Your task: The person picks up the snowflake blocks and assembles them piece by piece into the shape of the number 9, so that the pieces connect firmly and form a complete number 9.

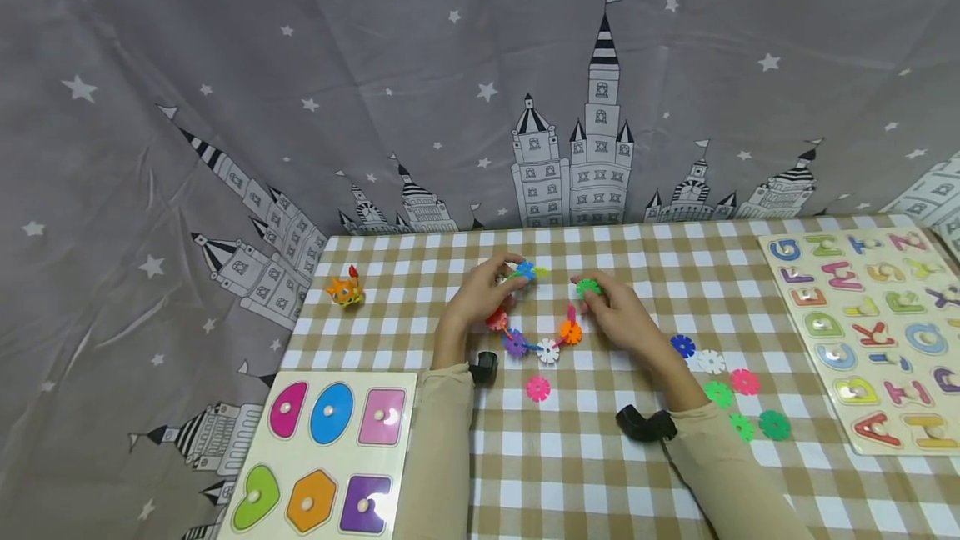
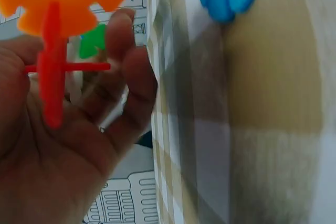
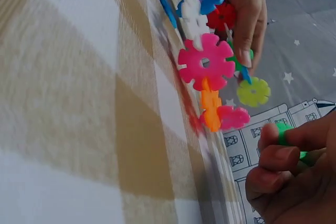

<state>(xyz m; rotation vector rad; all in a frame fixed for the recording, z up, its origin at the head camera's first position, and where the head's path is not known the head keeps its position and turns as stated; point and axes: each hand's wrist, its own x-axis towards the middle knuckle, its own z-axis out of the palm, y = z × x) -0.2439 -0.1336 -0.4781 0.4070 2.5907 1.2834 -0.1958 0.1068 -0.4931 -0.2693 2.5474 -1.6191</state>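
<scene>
While L hand (image 1: 478, 297) grips chain (image 1: 515, 344), R (image 1: 618, 313) pinches disc (image 1: 587, 288).

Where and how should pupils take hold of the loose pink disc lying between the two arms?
Probably by opposite edges of its notched rim, pinched from above, on the near side: the pink disc lies flat on the checked cloth, with the disc chain beyond it.

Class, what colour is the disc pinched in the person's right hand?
The disc in the right hand is green; the head view shows it best.
</scene>
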